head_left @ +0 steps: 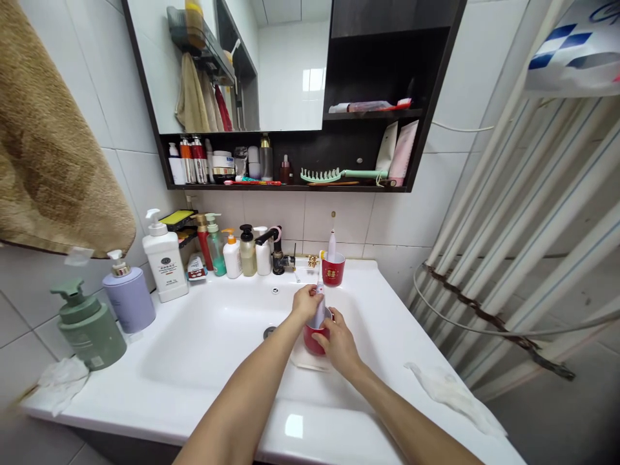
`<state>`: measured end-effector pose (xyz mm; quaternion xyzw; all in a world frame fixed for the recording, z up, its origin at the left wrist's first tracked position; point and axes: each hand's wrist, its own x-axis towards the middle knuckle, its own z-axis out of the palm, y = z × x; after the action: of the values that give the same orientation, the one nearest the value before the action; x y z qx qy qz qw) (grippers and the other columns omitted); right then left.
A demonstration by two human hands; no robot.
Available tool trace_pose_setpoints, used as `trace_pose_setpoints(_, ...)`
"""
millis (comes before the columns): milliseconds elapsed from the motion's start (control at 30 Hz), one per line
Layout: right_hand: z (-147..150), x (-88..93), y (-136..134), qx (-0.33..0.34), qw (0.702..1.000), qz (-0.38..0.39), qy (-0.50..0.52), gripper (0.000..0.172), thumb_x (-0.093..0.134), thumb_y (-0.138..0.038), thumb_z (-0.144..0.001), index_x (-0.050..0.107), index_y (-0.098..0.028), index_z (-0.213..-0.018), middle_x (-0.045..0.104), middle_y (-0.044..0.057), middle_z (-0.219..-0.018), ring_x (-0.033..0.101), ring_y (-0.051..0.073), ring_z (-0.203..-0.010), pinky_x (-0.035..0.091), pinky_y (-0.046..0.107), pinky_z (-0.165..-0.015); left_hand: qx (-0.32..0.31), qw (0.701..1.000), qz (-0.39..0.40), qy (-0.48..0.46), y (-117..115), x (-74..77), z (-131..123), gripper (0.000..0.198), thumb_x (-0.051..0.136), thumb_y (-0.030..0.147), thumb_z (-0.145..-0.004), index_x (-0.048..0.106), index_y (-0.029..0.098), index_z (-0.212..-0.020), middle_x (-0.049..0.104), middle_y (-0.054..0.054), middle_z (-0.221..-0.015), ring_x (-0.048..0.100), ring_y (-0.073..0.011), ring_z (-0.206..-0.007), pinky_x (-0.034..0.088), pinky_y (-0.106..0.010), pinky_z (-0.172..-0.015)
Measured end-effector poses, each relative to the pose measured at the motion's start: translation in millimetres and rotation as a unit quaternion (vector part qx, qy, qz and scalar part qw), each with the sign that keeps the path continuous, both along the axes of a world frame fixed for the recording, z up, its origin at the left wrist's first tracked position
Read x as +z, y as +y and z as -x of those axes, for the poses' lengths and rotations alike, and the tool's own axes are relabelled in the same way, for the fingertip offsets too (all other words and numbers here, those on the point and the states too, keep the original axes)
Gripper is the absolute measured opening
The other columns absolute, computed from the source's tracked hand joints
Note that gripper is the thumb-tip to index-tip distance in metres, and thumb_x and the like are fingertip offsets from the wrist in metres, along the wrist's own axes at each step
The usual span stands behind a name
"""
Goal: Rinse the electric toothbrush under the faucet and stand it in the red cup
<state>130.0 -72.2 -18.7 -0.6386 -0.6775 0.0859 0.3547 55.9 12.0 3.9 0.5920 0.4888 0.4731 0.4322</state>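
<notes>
Over the right part of the white sink, my left hand (306, 303) pinches the upper part of a pale electric toothbrush (320, 310), whose lower end is inside a red cup (314, 341). My right hand (340, 343) grips that cup at its right side, fingers round the rim. The cup is above a pale flat piece (310, 360) in the basin. Behind, on the sink's back ledge, a second red cup (333, 270) with gold marks holds another upright electric toothbrush (332, 245) and a yellow-bristled brush head.
A black faucet (278, 252) stands at the back, with pump bottles (232, 255) to its left. Larger bottles (128, 297) line the left ledge. Above hangs a dark cabinet (339, 187). A crumpled tissue (455, 394) lies on the right ledge, near white pipes (504, 258).
</notes>
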Motion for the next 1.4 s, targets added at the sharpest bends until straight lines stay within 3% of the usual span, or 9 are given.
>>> trace_pose_setpoints(167, -2, -0.8, 3, -0.001, 1.000, 0.007, 0.009, 0.005, 0.045, -0.019, -0.063, 0.049, -0.018, -0.062, 0.034, 0.009, -0.112, 0.045, 0.021, -0.093, 0.037, 0.032, -0.075, 0.026, 0.998, -0.013, -0.057, -1, 1.5, 0, 0.011, 0.050, 0.012, -0.058, 0.052, 0.016, -0.068, 0.053, -0.001, -0.061, 0.047, -0.0092, -0.056, 0.037, -0.021, -0.058)
trace_pose_setpoints(467, -12, -7.4, 13, -0.007, 0.999, 0.026, 0.031, 0.008, 0.045, -0.018, -0.060, 0.050, -0.016, -0.066, 0.030, 0.010, -0.117, 0.039, 0.024, -0.101, 0.034, 0.034, -0.080, 0.022, 0.943, -0.029, -0.331, -12, 40.4, 52, 0.016, 0.053, 0.017, -0.056, 0.050, 0.014, -0.072, 0.051, 0.001, -0.066, 0.046, -0.0071, -0.060, 0.038, -0.021, -0.062)
trace_pose_setpoints(567, -17, 5.2, 10, 0.007, 0.997, -0.013, 0.073, 0.017, 0.042, -0.016, -0.060, 0.050, -0.016, -0.075, 0.031, 0.010, -0.117, 0.032, 0.023, -0.107, 0.030, 0.034, -0.084, 0.002, 0.931, -0.007, -0.366, -24, 35.6, 63, 0.017, 0.054, 0.019, -0.055, 0.051, 0.014, -0.072, 0.050, 0.002, -0.066, 0.045, -0.0064, -0.059, 0.038, -0.020, -0.060)
trace_pose_setpoints(667, -13, 25.4, 3, 0.066, 0.977, -0.034, 0.199, 0.020, 0.034, -0.021, -0.068, 0.047, -0.017, -0.083, 0.045, 0.008, -0.103, 0.044, 0.018, -0.094, 0.036, 0.030, -0.077, -0.043, 0.913, 0.024, -0.404, -33, 24.5, 60, 0.019, 0.056, 0.021, -0.055, 0.051, 0.014, -0.072, 0.050, 0.001, -0.065, 0.046, -0.0067, -0.059, 0.039, -0.022, -0.061)
trace_pose_setpoints(733, -6, 34.7, -1, 0.147, 0.951, 0.049, 0.267, 0.025, 0.033, -0.027, -0.071, 0.042, -0.017, -0.092, 0.052, 0.004, -0.081, 0.052, 0.014, -0.068, 0.041, 0.026, -0.061, -0.087, 0.904, 0.049, -0.415, -36, 18.0, 54, 0.020, 0.058, 0.022, -0.054, 0.051, 0.014, -0.071, 0.051, 0.000, -0.065, 0.047, -0.0076, -0.060, 0.040, -0.023, -0.062)
trace_pose_setpoints(833, 6, 34.7, -7, 0.213, 0.914, 0.162, 0.305, 0.025, 0.038, -0.033, -0.069, 0.043, -0.016, -0.087, 0.044, -0.003, -0.057, 0.042, 0.007, -0.042, 0.036, 0.021, -0.043, -0.130, 0.899, 0.082, -0.409, -35, 11.0, 47, 0.022, 0.058, 0.024, -0.055, 0.052, 0.013, -0.072, 0.053, -0.001, -0.067, 0.049, -0.0090, -0.062, 0.039, -0.025, -0.064)
trace_pose_setpoints(1067, 5, 15.8, -7, 0.226, 0.887, 0.265, 0.304, 0.023, 0.037, -0.039, -0.069, 0.042, -0.017, -0.071, 0.040, -0.005, -0.054, 0.036, 0.004, -0.038, 0.032, 0.018, -0.040, -0.074, 0.889, 0.125, -0.435, -21, -2.4, 54, 0.020, 0.059, 0.025, -0.055, 0.052, 0.011, -0.067, 0.055, -0.002, -0.060, 0.053, -0.0099, -0.059, 0.039, -0.027, -0.070)
trace_pose_setpoints(1267, 11, 12.3, -4, 0.167, 0.945, 0.184, 0.211, 0.021, 0.038, -0.034, -0.069, 0.043, -0.018, -0.082, 0.040, -0.005, -0.051, 0.038, 0.007, -0.044, 0.032, 0.020, -0.043, -0.004, 0.875, 0.124, -0.469, -18, -3.0, 52, 0.011, 0.055, 0.019, -0.058, 0.050, 0.011, -0.064, 0.055, -0.002, -0.057, 0.054, -0.0097, -0.057, 0.041, -0.025, -0.069)
trace_pose_setpoints(1400, 16, 10.3, -6, 0.191, 0.919, 0.246, 0.243, 0.020, 0.033, -0.036, -0.071, 0.041, -0.018, -0.076, 0.038, -0.005, -0.053, 0.037, 0.007, -0.041, 0.031, 0.019, -0.040, 0.038, 0.874, 0.136, -0.466, -19, -3.0, 51, 0.006, 0.052, 0.016, -0.060, 0.050, 0.011, -0.062, 0.054, -0.001, -0.054, 0.053, -0.0090, -0.053, 0.042, -0.026, -0.067)
